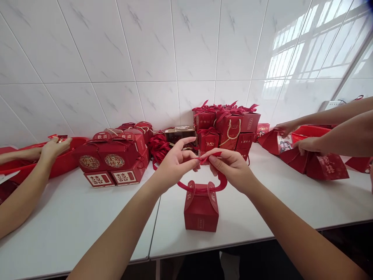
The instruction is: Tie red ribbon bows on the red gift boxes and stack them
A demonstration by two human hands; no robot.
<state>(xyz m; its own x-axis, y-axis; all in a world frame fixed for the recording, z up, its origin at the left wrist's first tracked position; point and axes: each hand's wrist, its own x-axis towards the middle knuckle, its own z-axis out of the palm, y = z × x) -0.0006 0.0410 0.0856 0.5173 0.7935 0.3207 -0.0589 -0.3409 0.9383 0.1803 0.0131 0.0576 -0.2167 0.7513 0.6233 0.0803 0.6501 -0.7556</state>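
Observation:
A small red gift box [201, 214] stands upright on the white table in front of me, its top flaps folded together. Red ribbon [223, 182] runs through the top of the box and loops up on both sides to my hands. Above the box, my left hand [177, 161] pinches the ribbon between thumb and fingers, its index finger stretched out. Close beside it, my right hand [229, 165] pinches the ribbon too. The two hands nearly meet where the ribbon crosses; the crossing is partly hidden by fingers.
Stacked red boxes with bows [227, 120] stand against the tiled wall. Patterned red boxes [110, 159] sit at left, near a heap of red ribbon [159, 147]. Co-workers' hands handle small packets over a red basin [78, 144] at left and flat red cartons [309, 161] at right.

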